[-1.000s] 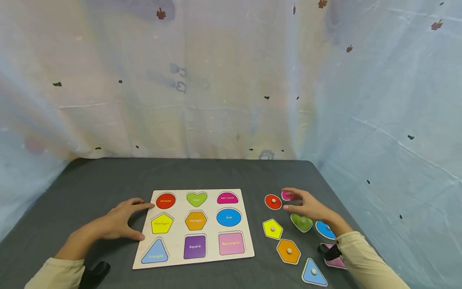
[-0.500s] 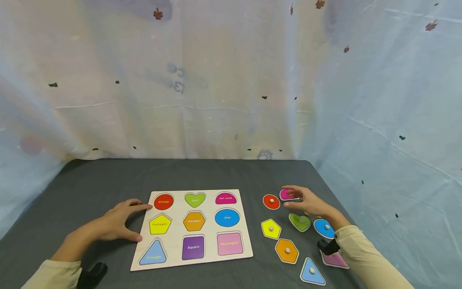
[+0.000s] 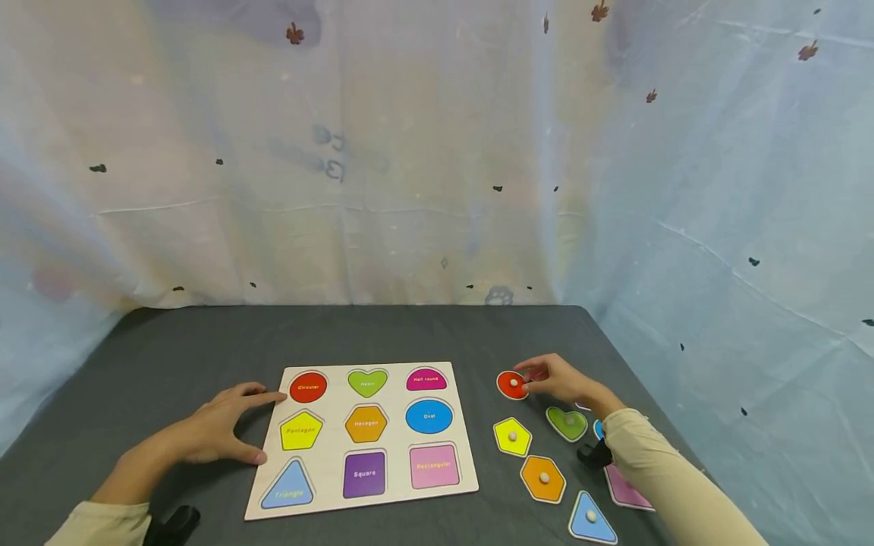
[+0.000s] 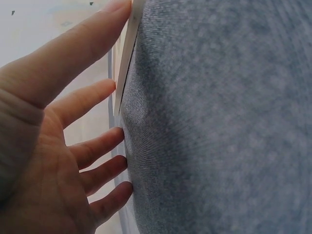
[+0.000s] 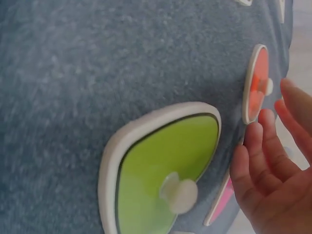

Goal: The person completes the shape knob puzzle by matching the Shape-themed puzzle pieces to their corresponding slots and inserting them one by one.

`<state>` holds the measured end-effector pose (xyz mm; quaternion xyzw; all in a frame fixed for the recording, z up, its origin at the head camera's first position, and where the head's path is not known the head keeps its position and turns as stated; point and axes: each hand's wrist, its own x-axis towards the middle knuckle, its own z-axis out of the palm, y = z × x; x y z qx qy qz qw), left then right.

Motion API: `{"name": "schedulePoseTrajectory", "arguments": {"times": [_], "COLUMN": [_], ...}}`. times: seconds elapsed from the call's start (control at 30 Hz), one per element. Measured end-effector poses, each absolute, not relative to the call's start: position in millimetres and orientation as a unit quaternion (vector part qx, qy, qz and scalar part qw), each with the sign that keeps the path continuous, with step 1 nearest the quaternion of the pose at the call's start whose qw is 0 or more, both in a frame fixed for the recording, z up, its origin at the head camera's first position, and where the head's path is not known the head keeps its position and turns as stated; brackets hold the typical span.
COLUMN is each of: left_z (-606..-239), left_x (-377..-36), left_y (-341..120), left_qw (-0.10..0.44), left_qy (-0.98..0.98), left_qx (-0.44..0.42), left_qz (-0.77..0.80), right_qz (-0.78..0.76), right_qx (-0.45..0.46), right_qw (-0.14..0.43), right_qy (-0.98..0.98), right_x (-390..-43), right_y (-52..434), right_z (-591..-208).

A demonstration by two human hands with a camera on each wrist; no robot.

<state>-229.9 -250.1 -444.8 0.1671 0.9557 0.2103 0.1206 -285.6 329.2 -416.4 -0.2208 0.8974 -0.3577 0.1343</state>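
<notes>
My left hand point(image 3: 215, 432) is spread at the left edge of a wooden shape puzzle board point(image 3: 332, 444), thumb and index fingertip at its rim. The left wrist view shows the board's edge point(image 4: 127, 53) between straight fingers. My right hand point(image 3: 556, 379) hovers at the red circle puzzle piece point(image 3: 505, 385), index finger and thumb beside its white knob. In the right wrist view a small gap separates the thumb from that knob point(image 5: 269, 87). The green heart piece point(image 3: 567, 425) lies just nearer. Part of the pink half-round piece point(image 5: 224, 199) shows below the fingers.
Loose knobbed pieces lie on the grey cloth right of the board: a yellow pentagon point(image 3: 512, 447), an orange hexagon point(image 3: 543, 491), a light blue triangle point(image 3: 589, 527) and a pink rectangle point(image 3: 624, 489). The blue oval point(image 3: 598, 429) is mostly behind the right wrist. A pale curtain point(image 3: 410, 227) hangs behind.
My right hand has moved left from over the half-round piece to the red circle piece, now covering the half-round in the head view. My left hand stays at the board's edge.
</notes>
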Motion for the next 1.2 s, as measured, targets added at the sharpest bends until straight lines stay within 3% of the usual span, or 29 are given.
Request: {"name": "schedulePoseTrajectory", "arguments": {"times": [1.2], "left_z": [-444.6], "left_x": [-229.5], "left_y": [-248.5], "left_qw": [0.122], "left_qy": [0.959], "left_qx": [0.158], "left_qz": [0.202], "right_qz": [-0.359], "right_qx": [-0.216], "right_qw": [0.073], "right_qy": [0.905], "right_x": [-296.4], "right_y": [318.2], "right_z": [-428.0]}}
